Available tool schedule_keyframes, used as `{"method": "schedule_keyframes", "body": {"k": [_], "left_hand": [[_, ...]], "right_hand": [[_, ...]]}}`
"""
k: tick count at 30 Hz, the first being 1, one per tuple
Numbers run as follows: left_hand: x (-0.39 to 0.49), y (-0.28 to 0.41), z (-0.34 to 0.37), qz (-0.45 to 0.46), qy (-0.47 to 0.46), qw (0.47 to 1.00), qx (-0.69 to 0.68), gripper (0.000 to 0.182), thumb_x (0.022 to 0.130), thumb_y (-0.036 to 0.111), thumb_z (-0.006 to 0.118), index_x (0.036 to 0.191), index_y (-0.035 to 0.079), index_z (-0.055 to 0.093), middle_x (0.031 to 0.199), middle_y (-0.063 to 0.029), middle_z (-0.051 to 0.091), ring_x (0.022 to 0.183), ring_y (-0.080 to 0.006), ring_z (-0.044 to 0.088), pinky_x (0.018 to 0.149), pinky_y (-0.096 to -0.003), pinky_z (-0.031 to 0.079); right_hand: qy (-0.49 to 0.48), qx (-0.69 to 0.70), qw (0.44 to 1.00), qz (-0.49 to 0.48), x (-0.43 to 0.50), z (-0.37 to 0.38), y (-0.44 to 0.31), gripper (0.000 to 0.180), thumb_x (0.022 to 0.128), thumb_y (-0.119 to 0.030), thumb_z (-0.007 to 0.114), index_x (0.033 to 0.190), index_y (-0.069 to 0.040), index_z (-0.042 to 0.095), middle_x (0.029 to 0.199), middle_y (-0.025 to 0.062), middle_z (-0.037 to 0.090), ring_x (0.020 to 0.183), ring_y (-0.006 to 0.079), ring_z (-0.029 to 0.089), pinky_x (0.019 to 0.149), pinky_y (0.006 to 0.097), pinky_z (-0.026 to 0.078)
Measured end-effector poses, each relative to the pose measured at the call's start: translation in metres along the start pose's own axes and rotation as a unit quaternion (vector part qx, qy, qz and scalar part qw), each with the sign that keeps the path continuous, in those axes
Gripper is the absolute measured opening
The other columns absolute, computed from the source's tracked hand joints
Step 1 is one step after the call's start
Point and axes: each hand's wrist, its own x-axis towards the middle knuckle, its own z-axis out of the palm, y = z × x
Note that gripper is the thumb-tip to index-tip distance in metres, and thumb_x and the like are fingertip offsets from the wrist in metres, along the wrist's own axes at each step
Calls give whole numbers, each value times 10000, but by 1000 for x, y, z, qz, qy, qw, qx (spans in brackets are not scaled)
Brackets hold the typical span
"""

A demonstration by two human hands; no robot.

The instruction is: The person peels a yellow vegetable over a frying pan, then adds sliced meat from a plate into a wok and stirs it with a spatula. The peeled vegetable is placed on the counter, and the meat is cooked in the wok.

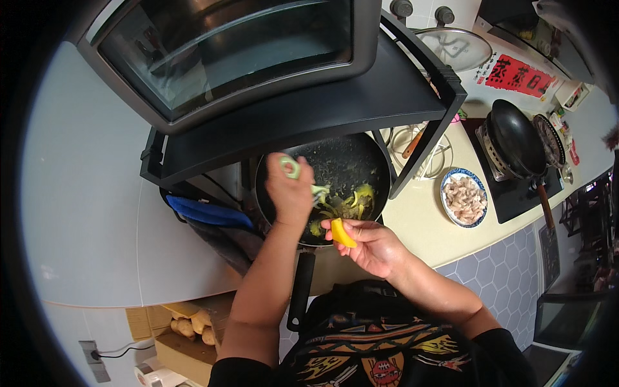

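My left hand (292,191), blurred, grips a light green kitchen tool (319,189) with a ring in its handle; it looks like a peeler, but blur hides its exact shape. It is over a black frying pan (333,150). Strips of yellow-green peel or vegetable (358,200) lie in the pan, along with small wet bits. At the pan's near rim, my right hand (375,246) pinches a smooth yellow piece of fruit or vegetable (343,234) between thumb and fingers. The pan's black handle (301,290) points towards me.
A black rack (300,113) bearing a glass-fronted oven (232,63) overhangs the pan. To the right stand a bowl of cut pale meat (465,200) and a black wok (517,138) on a hob. Potatoes (191,326) fill a cardboard box at lower left. A blue cloth (208,211) hangs left.
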Motion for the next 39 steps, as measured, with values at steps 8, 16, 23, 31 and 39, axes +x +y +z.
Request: {"method": "schedule_keyframes", "body": {"k": [8,16,23,31,39], "left_hand": [[2,8,-5,-116,33,981,-153,121,834,-29,540,841,28,433,584,-37,487,485,-114,497,464,-237,390],[-28,32,15,-137,-39,980,-140,182,850,-6,574,812,53,406,607,-15,454,481,-90,472,446,-240,374],[-33,27,16,-87,-67,989,-103,198,846,-5,586,818,46,397,635,-14,452,473,-85,486,433,-245,391],[-24,28,12,-38,-72,995,-63,231,845,-4,593,810,57,372,639,-11,445,472,-81,494,429,-242,391],[-17,22,12,-21,-75,994,-72,245,846,-13,589,804,61,359,646,-7,432,477,-72,483,431,-235,393]], "right_hand": [[118,50,989,-67,19,-11,-11,298,988,-155,448,1184,58,520,1107,128,616,814,164,605,773,272,527],[145,87,983,-74,28,-7,2,224,947,-22,378,1098,48,528,1034,154,601,783,206,592,725,307,519],[199,58,976,-63,22,-2,6,230,948,-28,359,1112,61,493,972,167,589,774,228,585,735,330,521],[177,-2,982,-65,16,-2,2,223,983,-88,413,1103,78,501,939,171,595,781,226,599,739,308,528],[132,-44,989,-50,14,-1,-4,253,987,-138,458,1123,52,554,971,141,645,756,150,574,695,255,498]]}}
